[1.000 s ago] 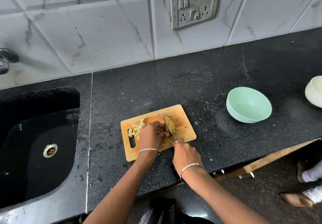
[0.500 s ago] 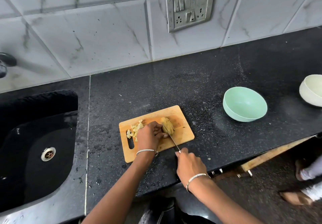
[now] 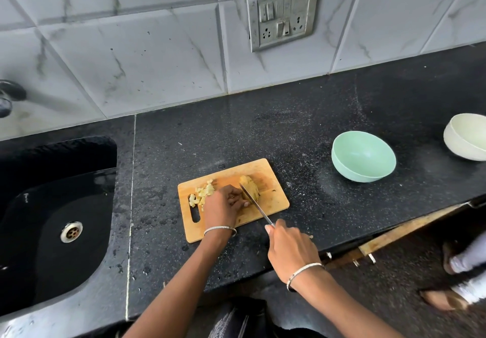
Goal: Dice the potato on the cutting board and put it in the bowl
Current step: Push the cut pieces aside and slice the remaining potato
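Observation:
A wooden cutting board (image 3: 273, 201) lies on the black counter. On it sits a peeled potato piece (image 3: 251, 187), with a small heap of diced potato (image 3: 203, 194) to its left. My left hand (image 3: 223, 206) rests on the board with curled fingers against the potato's left side. My right hand (image 3: 290, 248) grips the handle of a knife (image 3: 253, 202), whose blade lies slanted against the potato's near-left face. The mint green bowl (image 3: 364, 160) stands empty to the right of the board.
A black sink (image 3: 52, 222) with a metal drain lies to the left, with a tap at the left edge. A cream bowl (image 3: 466, 137) sits at the far right. A person's feet (image 3: 462, 279) stand on the floor at the right. A switch plate hangs on the tiled wall.
The knife has drawn back toward me, and my right hand has moved off the board's near edge. The left hand stays by the potato.

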`<action>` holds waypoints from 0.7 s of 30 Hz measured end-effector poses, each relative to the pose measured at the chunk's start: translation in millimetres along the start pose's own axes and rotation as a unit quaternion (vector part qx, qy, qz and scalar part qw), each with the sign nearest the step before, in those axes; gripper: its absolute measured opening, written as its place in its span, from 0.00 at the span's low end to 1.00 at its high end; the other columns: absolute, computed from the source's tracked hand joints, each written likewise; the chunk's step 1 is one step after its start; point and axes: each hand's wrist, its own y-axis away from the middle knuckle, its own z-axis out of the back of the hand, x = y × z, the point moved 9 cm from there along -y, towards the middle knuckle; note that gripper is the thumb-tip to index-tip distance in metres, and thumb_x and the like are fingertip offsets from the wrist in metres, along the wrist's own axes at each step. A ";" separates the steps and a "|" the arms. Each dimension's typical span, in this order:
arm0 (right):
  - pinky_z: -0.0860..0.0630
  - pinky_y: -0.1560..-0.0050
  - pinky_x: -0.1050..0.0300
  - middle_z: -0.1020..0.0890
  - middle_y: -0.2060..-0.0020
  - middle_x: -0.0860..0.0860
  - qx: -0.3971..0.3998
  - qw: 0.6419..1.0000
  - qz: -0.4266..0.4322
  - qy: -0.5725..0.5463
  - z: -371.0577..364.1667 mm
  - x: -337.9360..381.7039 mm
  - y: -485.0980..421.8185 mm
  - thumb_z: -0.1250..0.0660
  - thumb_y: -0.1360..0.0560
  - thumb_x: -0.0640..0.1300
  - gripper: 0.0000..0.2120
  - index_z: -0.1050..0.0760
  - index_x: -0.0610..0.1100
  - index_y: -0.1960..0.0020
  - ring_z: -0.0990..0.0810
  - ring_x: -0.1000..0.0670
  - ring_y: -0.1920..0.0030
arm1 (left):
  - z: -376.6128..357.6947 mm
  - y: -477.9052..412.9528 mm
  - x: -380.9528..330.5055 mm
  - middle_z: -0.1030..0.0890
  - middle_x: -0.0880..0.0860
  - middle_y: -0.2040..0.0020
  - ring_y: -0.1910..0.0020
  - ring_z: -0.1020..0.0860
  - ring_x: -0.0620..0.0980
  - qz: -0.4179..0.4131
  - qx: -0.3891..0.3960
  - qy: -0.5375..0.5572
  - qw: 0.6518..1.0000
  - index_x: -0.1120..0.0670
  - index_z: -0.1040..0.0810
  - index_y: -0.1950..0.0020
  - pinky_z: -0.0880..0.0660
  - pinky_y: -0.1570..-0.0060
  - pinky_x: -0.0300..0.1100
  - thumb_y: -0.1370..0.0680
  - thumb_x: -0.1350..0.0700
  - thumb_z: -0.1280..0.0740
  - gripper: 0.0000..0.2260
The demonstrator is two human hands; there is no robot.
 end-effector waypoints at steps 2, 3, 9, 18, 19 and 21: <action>0.33 0.62 0.51 0.18 0.50 0.44 -0.008 1.000 0.003 0.013 -4.3 1.9 -2.0 0.54 0.16 0.53 0.17 0.32 0.44 0.44 0.18 0.40 0.49 | 0.7 1.0 -0.5 0.16 0.45 0.61 0.62 0.18 0.37 -0.001 -0.009 -0.009 1.000 0.52 0.18 0.52 0.20 0.54 0.36 0.30 0.60 0.24 0.09; 0.33 0.62 0.52 0.18 0.50 0.44 -0.012 1.000 0.004 0.020 -4.9 3.0 -2.3 0.55 0.16 0.53 0.16 0.33 0.44 0.44 0.18 0.41 0.49 | 1.9 1.8 -1.7 0.16 0.44 0.62 0.63 0.20 0.35 -0.004 -0.016 -0.019 1.000 0.52 0.17 0.52 0.22 0.56 0.32 0.30 0.60 0.24 0.08; 0.31 0.63 0.52 0.17 0.49 0.44 0.006 0.999 0.000 0.042 -15.3 5.4 -4.1 0.55 0.16 0.51 0.15 0.34 0.44 0.43 0.18 0.41 0.47 | 2.7 3.8 -3.7 0.17 0.43 0.63 0.63 0.20 0.35 0.001 -0.024 -0.031 0.999 0.54 0.16 0.52 0.23 0.56 0.30 0.29 0.61 0.25 0.08; 0.23 0.59 0.51 0.17 0.50 0.45 -0.016 0.999 -0.006 0.052 -14.8 10.0 -9.8 0.52 0.15 0.50 0.13 0.34 0.43 0.43 0.17 0.43 0.48 | 5.7 8.2 -13.1 0.15 0.47 0.59 0.59 0.18 0.45 -0.002 -0.032 -0.095 0.995 0.50 0.15 0.54 0.26 0.58 0.34 0.28 0.59 0.26 0.06; 0.23 0.62 0.52 0.16 0.54 0.45 -0.032 0.998 -0.007 0.057 -15.4 10.3 -9.7 0.48 0.16 0.51 0.12 0.32 0.43 0.45 0.15 0.44 0.52 | 6.2 8.4 -14.5 0.15 0.47 0.59 0.58 0.18 0.47 -0.004 -0.033 -0.104 0.994 0.50 0.15 0.53 0.26 0.58 0.35 0.28 0.60 0.27 0.07; 0.27 0.78 0.55 0.19 0.71 0.45 -0.030 0.996 -0.008 0.078 -15.4 12.3 -9.3 0.29 0.25 0.51 0.13 0.27 0.43 0.56 0.17 0.46 0.71 | 8.2 9.1 -17.6 0.14 0.49 0.58 0.58 0.18 0.50 -0.009 -0.040 -0.124 0.992 0.49 0.15 0.52 0.28 0.59 0.36 0.28 0.60 0.27 0.08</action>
